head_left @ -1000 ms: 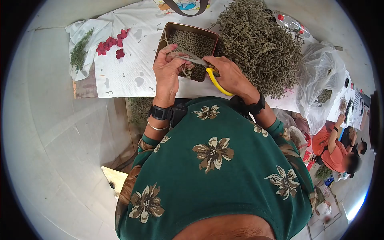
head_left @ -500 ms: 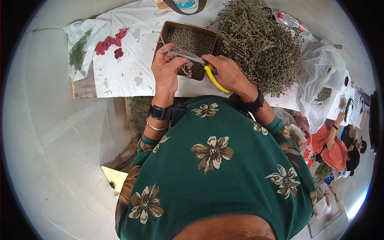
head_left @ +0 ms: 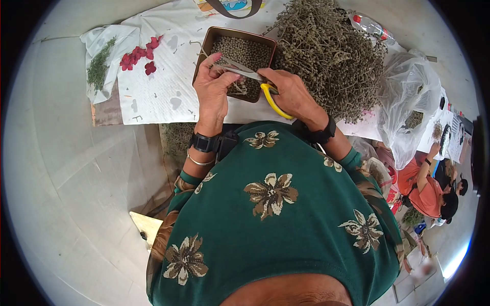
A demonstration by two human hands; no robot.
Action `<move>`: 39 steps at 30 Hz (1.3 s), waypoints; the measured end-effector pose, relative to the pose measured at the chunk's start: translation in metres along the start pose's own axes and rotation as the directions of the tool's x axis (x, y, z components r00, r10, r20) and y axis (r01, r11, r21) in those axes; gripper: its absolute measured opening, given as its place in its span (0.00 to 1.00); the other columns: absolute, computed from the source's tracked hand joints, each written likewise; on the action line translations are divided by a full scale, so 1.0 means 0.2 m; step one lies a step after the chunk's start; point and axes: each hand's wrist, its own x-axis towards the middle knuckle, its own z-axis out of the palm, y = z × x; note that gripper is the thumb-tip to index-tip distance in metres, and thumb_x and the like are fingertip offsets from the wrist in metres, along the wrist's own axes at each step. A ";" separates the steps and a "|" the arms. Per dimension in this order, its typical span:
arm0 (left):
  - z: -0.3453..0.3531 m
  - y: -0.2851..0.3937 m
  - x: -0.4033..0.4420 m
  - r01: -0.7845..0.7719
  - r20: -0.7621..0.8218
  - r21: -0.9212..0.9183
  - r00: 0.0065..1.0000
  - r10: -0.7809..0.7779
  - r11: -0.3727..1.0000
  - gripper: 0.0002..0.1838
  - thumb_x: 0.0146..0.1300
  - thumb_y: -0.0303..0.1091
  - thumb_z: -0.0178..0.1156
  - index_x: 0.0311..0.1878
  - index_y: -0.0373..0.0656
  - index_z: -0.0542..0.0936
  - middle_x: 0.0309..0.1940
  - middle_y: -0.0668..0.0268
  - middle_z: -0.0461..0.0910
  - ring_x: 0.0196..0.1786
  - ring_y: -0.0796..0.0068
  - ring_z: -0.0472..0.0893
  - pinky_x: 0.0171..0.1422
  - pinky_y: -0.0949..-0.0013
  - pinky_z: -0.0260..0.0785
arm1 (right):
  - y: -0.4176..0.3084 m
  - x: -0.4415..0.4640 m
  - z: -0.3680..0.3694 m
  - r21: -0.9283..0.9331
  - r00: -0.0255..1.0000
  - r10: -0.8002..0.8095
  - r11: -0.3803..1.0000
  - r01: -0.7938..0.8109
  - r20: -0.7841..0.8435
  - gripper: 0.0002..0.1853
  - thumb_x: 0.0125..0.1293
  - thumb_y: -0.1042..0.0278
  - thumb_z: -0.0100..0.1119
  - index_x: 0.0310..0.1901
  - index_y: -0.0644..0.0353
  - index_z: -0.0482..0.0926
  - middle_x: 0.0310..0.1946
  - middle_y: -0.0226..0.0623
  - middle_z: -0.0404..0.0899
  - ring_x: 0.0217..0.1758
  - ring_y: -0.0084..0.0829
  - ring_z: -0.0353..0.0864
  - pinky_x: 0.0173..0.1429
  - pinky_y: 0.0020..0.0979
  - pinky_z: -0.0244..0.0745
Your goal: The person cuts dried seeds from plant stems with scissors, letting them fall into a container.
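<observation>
While the left hand (head_left: 212,94) pinches a stem (head_left: 203,50) above the tin's (head_left: 242,33) left rim, the right hand (head_left: 293,94) grips scissors (head_left: 267,98) reaching over it. Snipping seems in hand; any cut calls for holding the stem steady.

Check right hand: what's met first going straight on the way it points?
Likely the left hand: the scissors in the right hand aim toward it, over the tin. Depth is unclear, so they might pass above or below.

Shared workroom | covered table (head_left: 153,97) | heap of dried stalks (head_left: 329,61) | person (head_left: 424,191) at another table (head_left: 426,144)
</observation>
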 end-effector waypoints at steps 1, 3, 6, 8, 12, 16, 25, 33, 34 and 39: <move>0.00 0.00 0.00 -0.003 0.004 -0.005 1.000 0.003 1.000 0.29 0.52 0.09 0.57 0.58 0.33 0.66 0.38 0.57 0.80 0.37 0.70 0.81 0.42 0.69 0.79 | 0.00 0.00 0.00 -0.008 1.000 -0.017 1.000 0.017 -0.018 0.22 0.55 0.74 0.62 0.53 0.60 0.74 0.36 0.49 0.79 0.38 0.50 0.79 0.41 0.41 0.75; 0.00 0.00 0.00 -0.003 0.008 -0.009 1.000 0.003 1.000 0.29 0.52 0.09 0.57 0.59 0.33 0.66 0.38 0.56 0.79 0.37 0.69 0.81 0.42 0.69 0.79 | 0.01 -0.01 0.00 -0.023 0.997 -0.052 0.998 0.051 -0.055 0.22 0.54 0.74 0.62 0.53 0.60 0.74 0.36 0.49 0.79 0.38 0.50 0.79 0.41 0.41 0.75; -0.01 0.01 0.00 0.040 0.023 -0.010 0.999 -0.040 0.999 0.29 0.52 0.09 0.57 0.60 0.33 0.65 0.40 0.55 0.79 0.38 0.67 0.81 0.41 0.66 0.79 | 0.00 0.00 0.00 -0.051 0.994 -0.083 0.996 0.079 -0.072 0.22 0.54 0.74 0.63 0.53 0.59 0.74 0.37 0.49 0.79 0.38 0.50 0.79 0.41 0.41 0.75; 0.00 0.02 0.01 0.051 0.011 -0.010 0.999 -0.051 0.999 0.29 0.52 0.10 0.57 0.60 0.33 0.65 0.40 0.54 0.79 0.38 0.67 0.81 0.41 0.66 0.79 | 0.00 0.00 0.00 -0.064 0.992 -0.099 0.993 0.094 -0.080 0.22 0.54 0.74 0.63 0.53 0.59 0.74 0.37 0.49 0.79 0.39 0.50 0.79 0.42 0.41 0.76; 0.01 0.04 0.02 0.101 -0.024 -0.026 0.995 -0.101 0.995 0.29 0.52 0.10 0.57 0.59 0.33 0.65 0.41 0.54 0.78 0.39 0.65 0.81 0.42 0.63 0.80 | -0.01 0.01 0.00 -0.052 0.997 -0.057 0.997 0.054 -0.060 0.22 0.54 0.74 0.62 0.53 0.59 0.74 0.37 0.48 0.79 0.40 0.50 0.79 0.43 0.42 0.76; -0.01 0.04 0.03 0.202 -0.016 -0.090 0.979 -0.204 0.975 0.28 0.53 0.11 0.57 0.59 0.33 0.66 0.42 0.54 0.78 0.40 0.64 0.81 0.43 0.62 0.80 | 0.01 0.02 0.03 -0.061 0.998 -0.027 0.998 0.024 -0.062 0.22 0.54 0.74 0.62 0.53 0.58 0.74 0.37 0.48 0.80 0.41 0.50 0.80 0.43 0.42 0.76; 0.01 -0.01 0.08 0.309 0.133 0.018 0.942 -0.308 0.951 0.18 0.55 0.15 0.59 0.50 0.34 0.72 0.38 0.57 0.80 0.40 0.65 0.82 0.42 0.63 0.81 | 0.07 -0.02 0.02 -0.034 0.983 0.039 0.998 -0.046 -0.179 0.18 0.53 0.73 0.62 0.48 0.57 0.75 0.33 0.47 0.80 0.38 0.49 0.80 0.40 0.43 0.75; 0.14 -0.02 0.10 0.388 0.258 0.152 0.872 -0.416 0.909 0.16 0.57 0.18 0.59 0.50 0.35 0.73 0.39 0.59 0.80 0.41 0.67 0.82 0.42 0.63 0.80 | 0.05 -0.05 0.01 -0.006 0.957 0.119 0.992 -0.125 -0.263 0.20 0.55 0.73 0.62 0.52 0.57 0.75 0.37 0.48 0.80 0.41 0.50 0.79 0.42 0.43 0.75; 0.16 -0.02 0.10 0.416 0.282 0.166 0.849 -0.447 0.894 0.16 0.57 0.18 0.59 0.50 0.35 0.73 0.39 0.59 0.80 0.40 0.67 0.83 0.42 0.64 0.80 | 0.03 -0.05 0.02 -0.011 0.944 0.119 0.992 -0.128 -0.308 0.19 0.54 0.73 0.61 0.51 0.57 0.75 0.36 0.48 0.80 0.40 0.50 0.79 0.42 0.44 0.75; 0.13 -0.04 0.15 0.472 0.243 0.199 0.825 -0.510 0.859 0.16 0.55 0.17 0.61 0.48 0.35 0.74 0.36 0.58 0.82 0.35 0.68 0.83 0.41 0.66 0.81 | 0.06 -0.08 0.03 -0.031 0.917 0.171 0.980 -0.195 -0.361 0.22 0.55 0.74 0.62 0.54 0.56 0.74 0.39 0.48 0.80 0.42 0.49 0.79 0.44 0.41 0.75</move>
